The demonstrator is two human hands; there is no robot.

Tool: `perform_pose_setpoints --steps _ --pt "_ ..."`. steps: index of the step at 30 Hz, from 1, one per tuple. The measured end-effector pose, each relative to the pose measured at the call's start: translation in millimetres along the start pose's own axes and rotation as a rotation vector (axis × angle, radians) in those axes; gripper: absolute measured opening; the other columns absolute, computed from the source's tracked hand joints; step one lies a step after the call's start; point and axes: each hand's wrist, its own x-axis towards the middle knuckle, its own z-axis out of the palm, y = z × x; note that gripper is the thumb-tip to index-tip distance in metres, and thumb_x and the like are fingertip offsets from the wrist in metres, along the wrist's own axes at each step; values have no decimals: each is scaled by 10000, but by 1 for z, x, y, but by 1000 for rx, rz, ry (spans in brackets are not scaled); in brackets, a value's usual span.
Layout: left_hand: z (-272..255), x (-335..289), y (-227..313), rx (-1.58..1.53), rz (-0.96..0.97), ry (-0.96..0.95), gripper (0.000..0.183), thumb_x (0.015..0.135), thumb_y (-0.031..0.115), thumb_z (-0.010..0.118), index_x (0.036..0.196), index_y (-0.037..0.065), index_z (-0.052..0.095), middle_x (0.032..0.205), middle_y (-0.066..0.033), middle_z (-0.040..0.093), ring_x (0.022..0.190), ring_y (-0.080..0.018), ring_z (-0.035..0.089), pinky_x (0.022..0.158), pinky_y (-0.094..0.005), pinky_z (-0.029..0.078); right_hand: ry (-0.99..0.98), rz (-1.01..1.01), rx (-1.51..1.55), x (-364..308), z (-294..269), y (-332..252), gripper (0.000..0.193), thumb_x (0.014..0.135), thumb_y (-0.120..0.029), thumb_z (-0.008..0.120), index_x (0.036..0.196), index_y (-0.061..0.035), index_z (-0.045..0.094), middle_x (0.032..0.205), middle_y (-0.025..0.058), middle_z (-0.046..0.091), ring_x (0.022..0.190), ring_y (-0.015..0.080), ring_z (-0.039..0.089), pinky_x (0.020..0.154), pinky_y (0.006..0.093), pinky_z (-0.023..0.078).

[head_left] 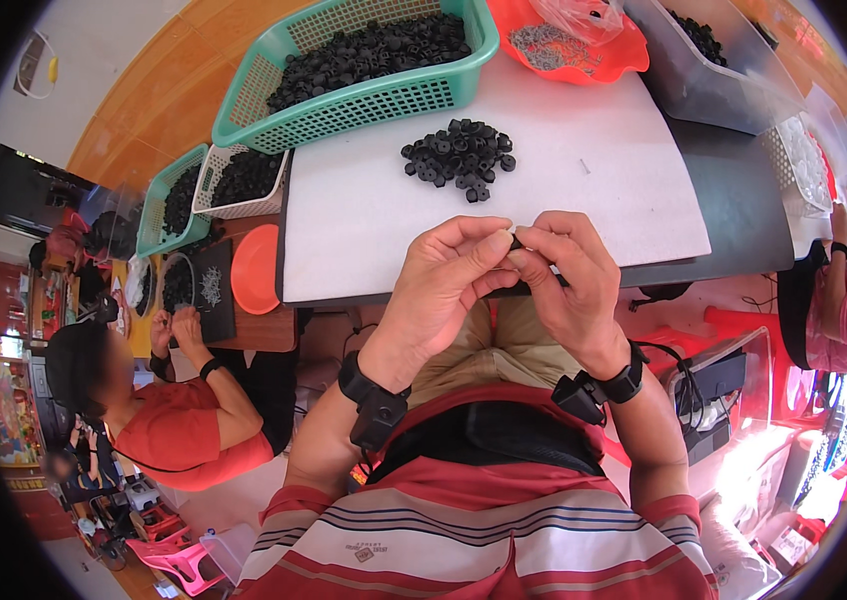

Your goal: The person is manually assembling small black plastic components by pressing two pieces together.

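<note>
Both my hands meet over the near edge of the white work mat (pixel 344 220). Between their fingertips is a small black part (pixel 516 243), mostly covered by the fingers. My left hand (pixel 449 280) pinches it from one side with thumb and forefinger. My right hand (pixel 574 275) closes on it from the other side. Beyond my hands, a loose pile of small black parts (pixel 459 158) lies on the mat; several look round with holes. One thin grey pin (pixel 585 166) lies to the right of the pile.
A green basket (pixel 364 120) full of black parts stands at the back, beside a red dish (pixel 629 60) of small grey pins. To its right is a clear plastic bin (pixel 734 90). A co-worker in red (pixel 194 420) sits at the left, near a red round lid (pixel 256 270).
</note>
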Motion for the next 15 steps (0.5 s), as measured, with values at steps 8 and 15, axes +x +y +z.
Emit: perform_pose_setpoints --steps 8,15 --pt "4 0 -1 12 -6 32 217 986 139 701 1170 28 678 1068 -71 734 929 -133 709 831 -287 598 -15 -22 -64 -3 3 4 280 876 9 735 1133 -59 648 1054 119 616 739 281 687 596 363 577" --pt "4 3 2 381 183 152 243 973 148 721 1164 2 688 1018 -73 737 881 -132 703 783 -276 583 9 42 -24 -8 5 15 245 914 10 699 1140 -47 624 1053 145 607 730 286 658 585 363 540"
